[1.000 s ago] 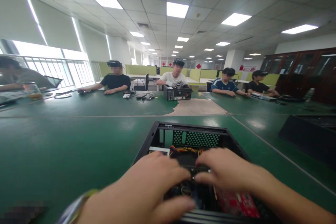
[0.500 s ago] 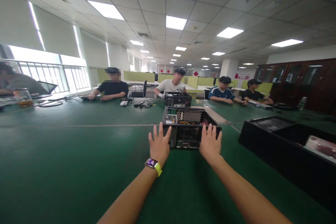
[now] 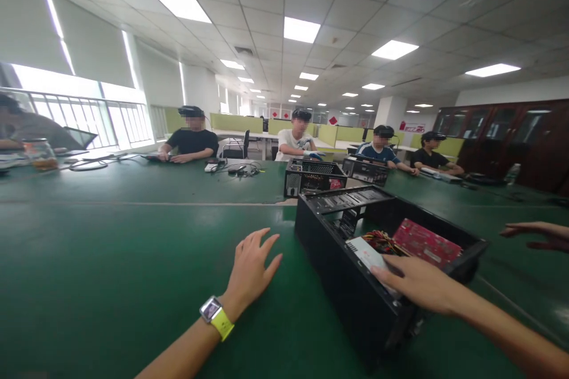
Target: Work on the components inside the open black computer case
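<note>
A black open-topped computer case [image 3: 342,302] lies right of centre on the green table. Inside show a red circuit board [image 3: 424,243], coloured cables [image 3: 380,241] and a pale metal power supply [image 3: 364,253]. My right hand [image 3: 418,281] reaches over the near end of this case, its thumb on the power supply and its other fingers partly hidden. To the left of the case, my left hand [image 3: 253,266] hovers over the table with fingers apart, holding nothing. A yellow-strapped watch [image 3: 211,310] is on that wrist.
Past my case stand a smaller open computer case [image 3: 315,176] and another black case [image 3: 365,170]. A co-worker in gloves [image 3: 296,139] sits behind them. Another person's hand [image 3: 540,234] enters at the right edge. Cables and adapters [image 3: 242,170] lie on the far side.
The smaller case has moved away from me, and both my hands are off it. The large case has come left from the right side, with my right hand now at it.
</note>
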Motion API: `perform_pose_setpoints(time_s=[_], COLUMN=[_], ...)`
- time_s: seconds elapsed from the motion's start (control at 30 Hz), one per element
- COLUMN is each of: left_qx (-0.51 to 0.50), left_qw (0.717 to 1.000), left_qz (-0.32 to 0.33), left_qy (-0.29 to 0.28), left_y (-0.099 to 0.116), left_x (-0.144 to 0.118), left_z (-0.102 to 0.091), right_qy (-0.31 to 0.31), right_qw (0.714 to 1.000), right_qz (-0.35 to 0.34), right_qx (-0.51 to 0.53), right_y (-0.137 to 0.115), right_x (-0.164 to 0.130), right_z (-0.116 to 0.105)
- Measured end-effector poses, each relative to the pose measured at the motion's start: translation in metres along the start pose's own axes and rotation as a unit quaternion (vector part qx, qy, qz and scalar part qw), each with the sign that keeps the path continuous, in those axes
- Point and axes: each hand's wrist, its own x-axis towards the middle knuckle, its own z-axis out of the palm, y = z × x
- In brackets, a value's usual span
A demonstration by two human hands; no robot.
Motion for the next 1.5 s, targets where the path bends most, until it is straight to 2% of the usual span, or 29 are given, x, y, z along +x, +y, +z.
perform_pose_setpoints(time_s=[0.17,0.27,0.3,0.37,0.43,0.5,0.53,0.57,0.67,0.73,0.8,0.87,0.93,1.03,1.13,1.2,1.27,1.37,1.43,1.47,1.5], left_qx=[-0.115,-0.119,-0.103,-0.059,-0.02,0.005,0.02,0.035,0.069,0.082,0.096,0.107,0.108,0.096,0.072,0.038,-0.007,-0.059,-0.069,-0.068,-0.065], left_qw=[0.988,0.98,0.981,0.983,0.98,0.976,0.975,0.972,0.948,0.913,0.877,0.845,0.807,0.739,0.699,0.682,0.661,0.63,0.612,0.606,0.603], left_qz=[0.102,0.157,0.164,0.165,0.161,0.153,0.147,0.142,0.145,0.159,0.168,0.171,0.168,0.157,0.146,0.124,0.089,0.041,0.02,0.011,0.003], left_qy=[0.025,0.024,0.005,-0.054,-0.118,-0.154,-0.168,-0.184,-0.274,-0.366,-0.44,-0.495,-0.556,-0.648,-0.696,-0.72,-0.745,-0.773,-0.787,-0.792,-0.795], left_y=[0.042,0.08,0.094,0.121,0.143,0.154,0.156,0.156,0.147,0.139,0.133,0.129,0.127,0.126,0.122,0.117,0.11,0.104,0.105,0.107,0.109], left_x=[0.04,0.076,0.088,0.109,0.122,0.126,0.124,0.12,0.104,0.095,0.089,0.086,0.083,0.081,0.084,0.09,0.095,0.098,0.098,0.098,0.097], left_z=[-0.056,-0.073,-0.073,-0.068,-0.056,-0.046,-0.043,-0.041,-0.042,-0.043,-0.036,-0.02,0.0,0.027,0.038,0.036,0.028,0.017,0.014,0.013,0.014], right_qy=[0.013,-0.011,-0.042,-0.143,-0.244,-0.288,-0.286,-0.281,-0.264,-0.239,-0.183,-0.125,-0.103,-0.188,-0.268,-0.292,-0.346,-0.463,-0.535,-0.551,-0.546], right_qw=[1.0,0.999,0.997,0.982,0.944,0.898,0.887,0.889,0.925,0.941,0.957,0.968,0.971,0.953,0.93,0.923,0.901,0.836,0.795,0.793,0.807], right_qz=[0.002,-0.033,-0.058,-0.115,-0.208,-0.309,-0.341,-0.349,-0.268,-0.224,-0.201,-0.191,-0.196,-0.232,-0.25,-0.249,-0.238,-0.195,-0.167,-0.159,-0.158], right_qx=[-0.005,0.026,0.042,0.053,0.084,0.126,0.122,0.094,-0.055,-0.086,-0.099,-0.103,-0.094,-0.051,-0.012,0.036,0.113,0.222,0.233,0.206,0.16], right_y=[-0.06,-0.092,-0.103,-0.123,-0.138,-0.143,-0.141,-0.136,-0.117,-0.106,-0.1,-0.095,-0.09,-0.08,-0.07,-0.065,-0.063,-0.066,-0.073,-0.077,-0.08], right_x=[-0.039,-0.068,-0.075,-0.083,-0.078,-0.058,-0.044,-0.03,0.004,0.015,0.019,0.022,0.028,0.041,0.05,0.052,0.049,0.04,0.035,0.035,0.036], right_z=[0.01,0.013,0.014,0.013,0.009,0.002,0.0,-0.001,0.005,0.014,0.022,0.028,0.031,0.037,0.038,0.032,0.023,0.014,0.015,0.018,0.021])
